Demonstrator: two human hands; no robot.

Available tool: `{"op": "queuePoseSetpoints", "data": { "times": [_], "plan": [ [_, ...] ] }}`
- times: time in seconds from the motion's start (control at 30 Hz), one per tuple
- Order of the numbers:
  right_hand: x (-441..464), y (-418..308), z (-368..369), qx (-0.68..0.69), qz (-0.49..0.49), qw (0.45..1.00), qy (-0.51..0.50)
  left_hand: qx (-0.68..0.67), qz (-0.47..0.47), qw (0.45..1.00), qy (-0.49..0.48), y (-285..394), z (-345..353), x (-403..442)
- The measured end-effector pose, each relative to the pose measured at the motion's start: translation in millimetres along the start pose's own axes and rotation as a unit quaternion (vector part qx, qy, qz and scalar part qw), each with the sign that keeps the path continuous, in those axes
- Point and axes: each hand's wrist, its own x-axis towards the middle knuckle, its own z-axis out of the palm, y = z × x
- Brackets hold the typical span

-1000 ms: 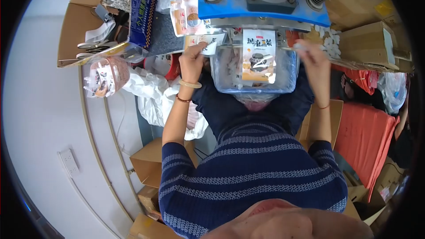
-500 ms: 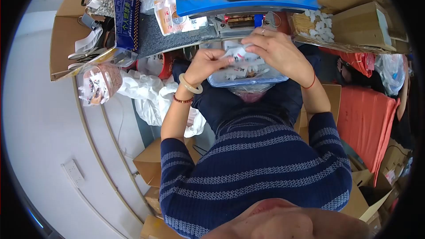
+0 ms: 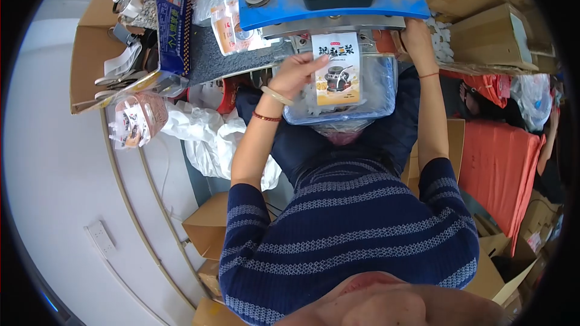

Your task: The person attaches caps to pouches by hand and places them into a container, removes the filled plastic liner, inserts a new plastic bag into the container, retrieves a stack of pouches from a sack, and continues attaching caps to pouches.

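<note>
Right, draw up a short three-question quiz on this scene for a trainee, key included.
1. Multiple choice: what colour is the broad press plate? A) red B) blue C) green
2. True or false: in this view, the lower end of the printed pouch overlaps the plastic-lined tub.
3. Fill in: the wide pale bangle is worn on the same side as the ____ hand.

Key: 1. B. 2. True. 3. Left: the left hand is the one beside the pouch.

Pouch white, orange below (black-lettered); machine plate blue.
</note>
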Motion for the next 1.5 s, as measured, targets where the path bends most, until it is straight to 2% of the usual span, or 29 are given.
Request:
{"op": "queuePoseSetpoints", "data": {
  "times": [0.03, 0.07, 0.1, 0.13, 0.17, 0.2, 0.23, 0.27, 0.37, 0.43, 0.47, 0.5, 0.57, 0.6, 0.67, 0.73, 0.8, 0.87, 0.9, 0.93, 1.0, 1.03, 1.1, 1.17, 1.27, 1.37, 1.43, 1.47, 1.5],
  "plan": [
    [1, -5, -7, 0.012, 0.045, 0.999, -0.028, 0.13, 0.041, 0.99, 0.038, 8, -12, -4],
    [2, -9, -11, 0.023, 0.093, 0.994, -0.056, 0.108, 0.154, 0.978, 0.09, 18, -24, -5],
    [-1, -7, -12, 0.051, 0.11, 0.992, -0.037, 0.23, 0.187, 0.937, 0.185, 24, -59, 5],
    [-3, -13, -20, 0.052, 0.11, 0.992, -0.042, 0.382, 0.312, 0.849, 0.189, 36, -70, 5],
    [-5, -22, -32, 0.108, 0.171, 0.979, -0.039, 0.517, 0.425, 0.72, 0.182, 47, -74, 4],
    [-6, -28, -42, 0.163, 0.229, 0.959, -0.031, 0.621, 0.412, 0.648, 0.156, 31, -89, 0],
    [-10, -29, -50, 0.163, 0.227, 0.96, -0.026, 0.715, 0.394, 0.563, 0.129, 14, -101, -8],
    [-18, -29, -59, 0.185, 0.234, 0.954, -0.014, 0.74, 0.4, 0.515, 0.164, 8, -87, -25],
    [-38, -66, -87, 0.264, 0.219, 0.939, -0.016, 0.654, 0.414, 0.602, 0.195, 0, -106, -43],
    [-44, -93, -90, 0.318, 0.129, 0.938, -0.042, 0.531, 0.354, 0.726, 0.258, 5, -84, -56],
    [-50, -105, -80, 0.316, 0.067, 0.945, -0.056, 0.458, 0.351, 0.78, 0.242, -2, -88, -53],
    [-55, -123, -71, 0.362, 0.084, 0.924, -0.092, 0.457, 0.355, 0.779, 0.242, 2, -80, -56],
    [-48, -154, -72, 0.409, 0.102, 0.898, -0.128, 0.271, 0.256, 0.91, 0.181, 13, -46, -72],
    [-35, -164, -87, 0.417, 0.075, 0.9, -0.102, 0.192, 0.238, 0.94, 0.152, 18, -30, -78],
    [-21, -178, -101, 0.424, 0.056, 0.901, -0.076, 0.193, 0.23, 0.944, 0.134, 24, -6, -87],
    [-6, -181, -102, 0.441, -0.068, 0.895, -0.012, 0.187, 0.222, 0.951, 0.109, 28, 9, -86],
    [0, -174, -96, 0.411, -0.079, 0.908, -0.026, 0.228, 0.2, 0.95, 0.079, 34, 15, -80],
    [5, -155, -102, 0.304, -0.16, 0.935, -0.092, 0.272, 0.166, 0.947, 0.05, 30, 12, -77],
    [3, -150, -99, 0.293, -0.153, 0.931, -0.156, 0.256, 0.085, 0.963, -0.024, 27, 6, -72],
    [2, -146, -95, 0.29, -0.151, 0.933, -0.153, 0.238, 0.006, 0.966, -0.1, 25, 2, -67],
    [-5, -140, -84, 0.35, -0.009, 0.895, -0.278, 0.089, -0.045, 0.989, -0.113, 4, 3, -53],
    [-10, -133, -73, 0.364, 0.051, 0.899, -0.237, 0.01, -0.066, 0.992, -0.103, -3, 5, -45],
    [-12, -111, -69, 0.185, 0.023, 0.978, -0.088, -0.082, -0.07, 0.992, -0.07, -7, 8, -25],
    [-9, -82, -83, 0.031, 0.088, 0.991, -0.098, -0.131, -0.1, 0.985, -0.056, 3, 15, -8],
    [-2, -17, -57, -0.134, 0.191, 0.967, -0.099, -0.13, -0.078, 0.988, -0.035, 5, 19, 6],
    [-15, 15, -13, -0.131, 0.122, 0.98, -0.092, -0.09, -0.03, 0.995, -0.033, 0, 23, 0],
    [-10, 10, -8, -0.063, 0.084, 0.989, -0.102, 0.124, -0.031, 0.992, -0.002, 8, -10, -2],
    [-10, 6, -6, -0.058, 0.083, 0.989, -0.108, 0.117, 0.053, 0.992, 0.009, 11, -35, 1],
    [-8, 5, -4, -0.016, 0.11, 0.989, -0.1, 0.21, 0.166, 0.955, 0.13, 22, -50, 6]
  ]
}}
